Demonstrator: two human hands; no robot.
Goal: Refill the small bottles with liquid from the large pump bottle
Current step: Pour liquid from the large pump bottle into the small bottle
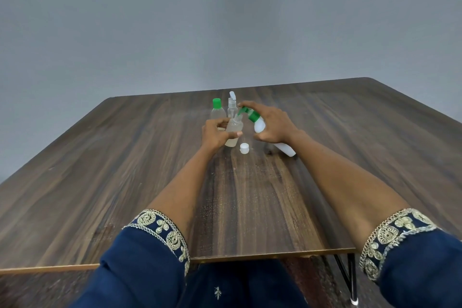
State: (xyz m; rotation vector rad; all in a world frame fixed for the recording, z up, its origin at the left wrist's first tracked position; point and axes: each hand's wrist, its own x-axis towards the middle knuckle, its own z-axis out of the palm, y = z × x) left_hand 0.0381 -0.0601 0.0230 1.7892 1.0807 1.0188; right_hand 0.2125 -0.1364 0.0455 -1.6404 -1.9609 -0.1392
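My left hand (216,132) grips a small clear bottle (234,130) with pale liquid inside and no cap on it. My right hand (271,122) holds the large white pump bottle (260,125), tilted to the left, with fingers over its green pump head (247,113). The green nozzle sits right at the small bottle's mouth. A white cap (244,148) lies on the table just in front of the small bottle. Behind stand a small clear bottle with a green cap (217,110) and a clear spray bottle with a white nozzle (232,105).
All of this is on a dark wooden table (125,182) against a grey wall. The table's near edge runs across the bottom of the view, above my lap, with a black metal leg (350,280) at the lower right.
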